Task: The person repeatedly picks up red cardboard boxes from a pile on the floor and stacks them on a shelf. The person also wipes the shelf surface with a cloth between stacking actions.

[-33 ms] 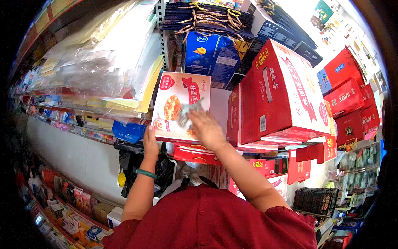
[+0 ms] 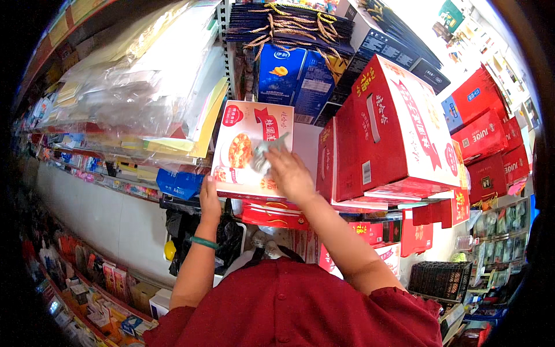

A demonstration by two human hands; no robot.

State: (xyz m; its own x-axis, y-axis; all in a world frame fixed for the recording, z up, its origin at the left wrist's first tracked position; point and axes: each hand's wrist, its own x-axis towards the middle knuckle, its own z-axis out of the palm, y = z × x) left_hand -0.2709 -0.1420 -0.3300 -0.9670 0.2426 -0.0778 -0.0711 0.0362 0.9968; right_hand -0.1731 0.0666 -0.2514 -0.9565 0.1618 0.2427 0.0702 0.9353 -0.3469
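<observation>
My right hand (image 2: 291, 177) had hold of a gray cloth (image 2: 261, 160), bunched up under my fingers. The cloth was on top of the white box (image 2: 239, 151), near its middle, beside the round picture of food. My left hand (image 2: 210, 198) was at the near left corner of the same box, touching it. I could not tell if that hand was gripping the box or just leaning on it. I wore a green bangle (image 2: 204, 242) on my left wrist.

The white box lay flat in front of me. A big red box (image 2: 377, 141) stood to the right of it, with a gap between them. Behind it was a blue box (image 2: 296, 75), with dark bags (image 2: 245, 30) that had rope handles above. Paper in clear plastic (image 2: 124, 87) was to the left. A black basket (image 2: 440, 280) was low on my right.
</observation>
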